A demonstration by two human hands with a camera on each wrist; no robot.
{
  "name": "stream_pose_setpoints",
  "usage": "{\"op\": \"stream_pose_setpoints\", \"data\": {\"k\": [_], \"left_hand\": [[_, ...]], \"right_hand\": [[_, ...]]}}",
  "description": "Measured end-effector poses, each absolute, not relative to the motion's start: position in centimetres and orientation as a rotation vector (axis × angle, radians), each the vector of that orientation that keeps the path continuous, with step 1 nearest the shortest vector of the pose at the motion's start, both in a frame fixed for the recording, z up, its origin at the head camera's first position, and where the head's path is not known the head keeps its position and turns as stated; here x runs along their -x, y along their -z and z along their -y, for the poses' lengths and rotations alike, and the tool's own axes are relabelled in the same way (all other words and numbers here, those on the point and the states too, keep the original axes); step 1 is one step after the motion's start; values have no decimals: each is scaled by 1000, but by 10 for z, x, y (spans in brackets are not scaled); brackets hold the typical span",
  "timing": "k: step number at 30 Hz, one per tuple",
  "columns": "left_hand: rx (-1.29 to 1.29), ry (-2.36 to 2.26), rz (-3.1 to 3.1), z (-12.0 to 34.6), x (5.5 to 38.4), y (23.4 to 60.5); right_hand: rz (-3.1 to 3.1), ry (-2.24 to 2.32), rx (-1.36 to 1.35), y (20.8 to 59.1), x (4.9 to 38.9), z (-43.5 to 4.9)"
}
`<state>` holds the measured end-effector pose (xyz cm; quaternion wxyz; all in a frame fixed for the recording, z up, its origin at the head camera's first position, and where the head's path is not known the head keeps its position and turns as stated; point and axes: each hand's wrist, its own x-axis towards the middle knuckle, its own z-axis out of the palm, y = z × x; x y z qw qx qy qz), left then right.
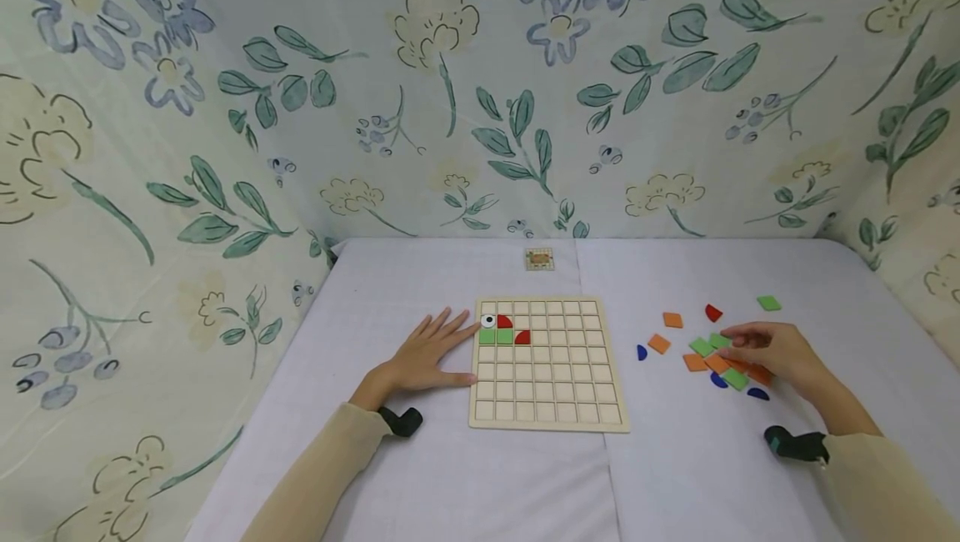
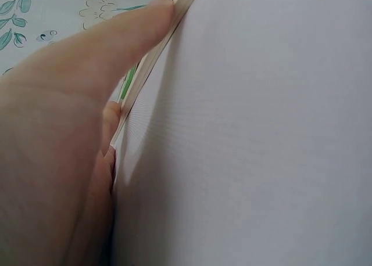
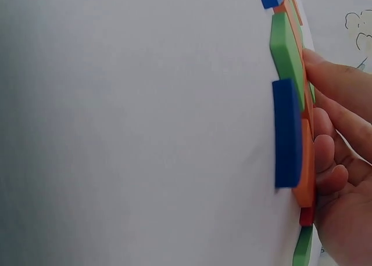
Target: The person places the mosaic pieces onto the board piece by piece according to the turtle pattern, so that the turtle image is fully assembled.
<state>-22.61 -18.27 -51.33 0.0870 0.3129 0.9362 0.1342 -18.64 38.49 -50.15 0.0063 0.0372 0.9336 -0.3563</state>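
A pale wooden grid board (image 1: 555, 371) lies on the table. Its upper left holds a white tile with a black dot (image 1: 488, 321), a red quarter-round tile (image 1: 504, 322), two green square tiles (image 1: 505, 337) and another red quarter-round tile (image 1: 522, 338). Fingers spread, my left hand (image 1: 420, 358) rests at the board's left edge, thumb and fingertips touching it. My right hand (image 1: 780, 354) is over a pile of loose tiles on the right, thumb and index finger beside a green square tile (image 1: 718, 341). Whether they pinch it is unclear. Its other fingers are curled.
Orange squares (image 1: 672, 320), blue half-round tiles (image 1: 758, 393), a red tile (image 1: 713, 313) and a separate green tile (image 1: 768, 303) lie around the right hand. Behind the board sits a small patterned card (image 1: 539, 258). A floral curtain (image 1: 450, 108) hangs behind the table.
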Motion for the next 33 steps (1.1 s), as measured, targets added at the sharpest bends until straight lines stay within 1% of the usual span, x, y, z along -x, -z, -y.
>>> {"op": "stream_pose_setpoints", "data": {"k": [9,19,33], "left_hand": [[-929,-388,-2795,183,226,515],[-923,-387,-2797,182,227,515],[-918,-375,-2805,182,228,516]], "right_hand": [[-2925,1086,-145,507,189,-387],[-2958,1042,-42,506,191,-387],[-2978,1004,-7,500,187,-387]]}}
